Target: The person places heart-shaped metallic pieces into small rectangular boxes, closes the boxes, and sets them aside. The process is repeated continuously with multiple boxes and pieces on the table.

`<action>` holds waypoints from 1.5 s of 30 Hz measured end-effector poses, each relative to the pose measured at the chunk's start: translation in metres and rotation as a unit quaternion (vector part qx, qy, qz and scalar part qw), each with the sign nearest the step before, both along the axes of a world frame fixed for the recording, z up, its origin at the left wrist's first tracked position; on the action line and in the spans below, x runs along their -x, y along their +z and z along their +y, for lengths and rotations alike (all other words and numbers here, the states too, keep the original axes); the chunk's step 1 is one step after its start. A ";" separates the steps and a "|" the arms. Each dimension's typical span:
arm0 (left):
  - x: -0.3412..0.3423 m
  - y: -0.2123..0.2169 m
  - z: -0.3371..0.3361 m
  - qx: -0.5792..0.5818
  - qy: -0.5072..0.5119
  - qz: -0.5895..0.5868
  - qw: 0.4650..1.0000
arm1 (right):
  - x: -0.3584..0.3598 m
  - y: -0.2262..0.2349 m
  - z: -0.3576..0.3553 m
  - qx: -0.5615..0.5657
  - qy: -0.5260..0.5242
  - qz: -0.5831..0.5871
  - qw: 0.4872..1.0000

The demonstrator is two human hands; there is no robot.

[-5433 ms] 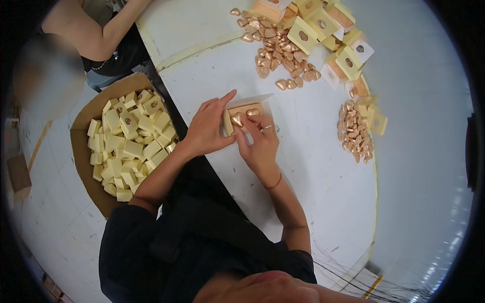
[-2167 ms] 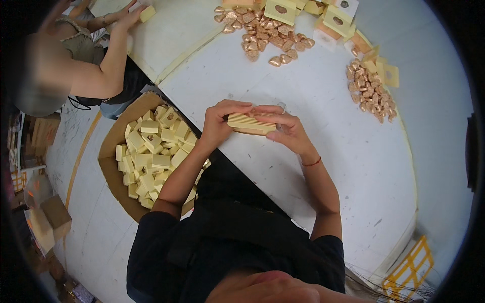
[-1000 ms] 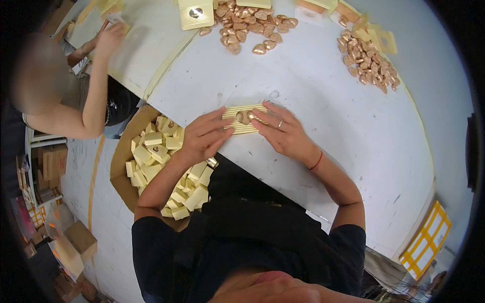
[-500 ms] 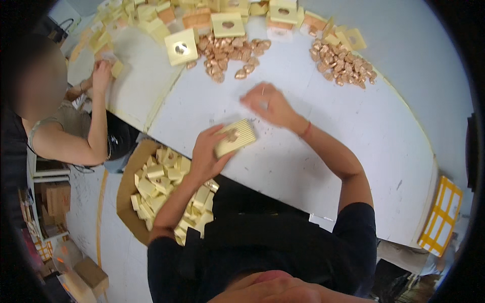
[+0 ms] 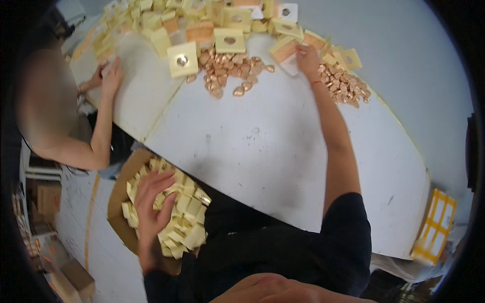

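My left hand (image 5: 155,199) hovers over a cardboard carton (image 5: 117,222) at the table's near left side, its fingers apart and nothing in them. Small pale-yellow boxes (image 5: 191,209) fill that carton. At the far side of the table my right hand (image 5: 308,61) is closed on the edge of an unfolded pale-yellow box (image 5: 283,48) with an orange and a white part. Right beside this hand lies a heap of copper-coloured, pebble-like pieces (image 5: 346,87). A second heap of the same pieces (image 5: 225,68) lies farther left.
Many open yellow boxes (image 5: 230,40) crowd the table's far edge, several with a hole in the lid. A co-worker (image 5: 98,136) handles something small at the left of the table (image 5: 242,156). A yellow-taped white package (image 5: 435,224) stands off the right edge.
My left hand has let go of the ribbed yellow box and moved down-left over the carton. My right hand has reached far across the table and taken hold of an unfolded box.
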State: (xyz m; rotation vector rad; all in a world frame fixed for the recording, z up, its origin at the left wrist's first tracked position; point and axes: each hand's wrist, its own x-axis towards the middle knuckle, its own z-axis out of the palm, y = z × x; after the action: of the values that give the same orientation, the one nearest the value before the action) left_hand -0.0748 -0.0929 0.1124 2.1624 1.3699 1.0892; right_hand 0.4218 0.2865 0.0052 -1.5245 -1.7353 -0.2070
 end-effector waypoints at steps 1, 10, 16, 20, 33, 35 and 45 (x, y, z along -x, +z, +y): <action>-0.020 0.032 0.025 -0.038 -0.108 -0.003 0.993 | -0.016 0.021 -0.021 -0.019 0.056 -0.068 0.996; -0.173 0.138 0.017 -0.266 -0.369 0.136 0.880 | 0.130 0.116 -0.198 0.102 0.341 -0.377 0.855; -0.104 0.101 0.028 -0.195 -0.258 0.222 0.920 | 0.138 0.127 -0.198 -0.063 0.351 -0.173 0.918; -0.082 0.007 0.057 -0.058 -0.108 0.122 0.985 | 0.098 0.080 -0.136 0.139 0.269 -0.119 0.946; -0.182 -0.096 0.087 0.110 0.128 -0.090 0.982 | 0.103 -0.019 -0.101 0.065 0.136 -0.062 0.987; -0.162 -0.107 0.088 0.081 0.131 -0.117 0.981 | 0.114 0.005 -0.118 0.027 0.190 0.094 0.977; -0.120 -0.114 0.072 0.161 -0.015 -0.214 0.963 | 0.201 0.041 -0.267 0.329 0.354 0.187 0.855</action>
State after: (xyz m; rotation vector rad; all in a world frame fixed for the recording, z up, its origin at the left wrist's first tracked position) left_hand 0.0451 -0.0209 -0.0012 1.5976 1.2087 1.1450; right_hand 0.2212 0.0200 0.0462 -1.1135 -1.9944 1.0875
